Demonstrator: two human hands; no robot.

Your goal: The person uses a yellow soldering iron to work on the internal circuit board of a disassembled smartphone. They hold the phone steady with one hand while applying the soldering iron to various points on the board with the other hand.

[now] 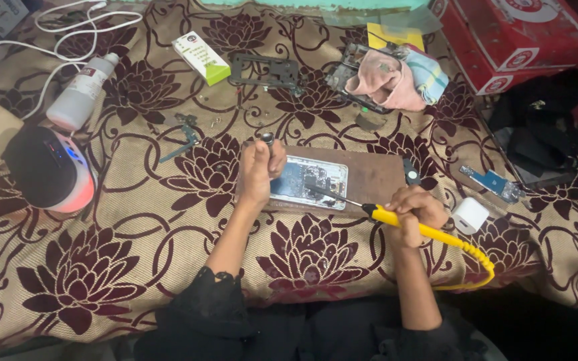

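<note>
An opened phone (310, 182) with its insides showing lies on a brown board (371, 179) in the middle of the patterned cloth. My left hand (257, 172) rests at the phone's left edge and grips a small dark cylindrical object (267, 140) above it. My right hand (417, 212) holds a yellow-handled soldering iron (396, 219); its thin metal tip reaches left onto the phone's inner parts. A yellow coiled cord (476, 264) runs from the handle off to the right.
A white bottle (81, 93), white cables (68, 30) and a round black-and-red device (48, 170) lie at left. A green-white box (201, 57), black frame (265, 71), pink cloth (386, 83), red cartons (523, 37), white charger (469, 215) and blue circuit part (493, 182) surround the board.
</note>
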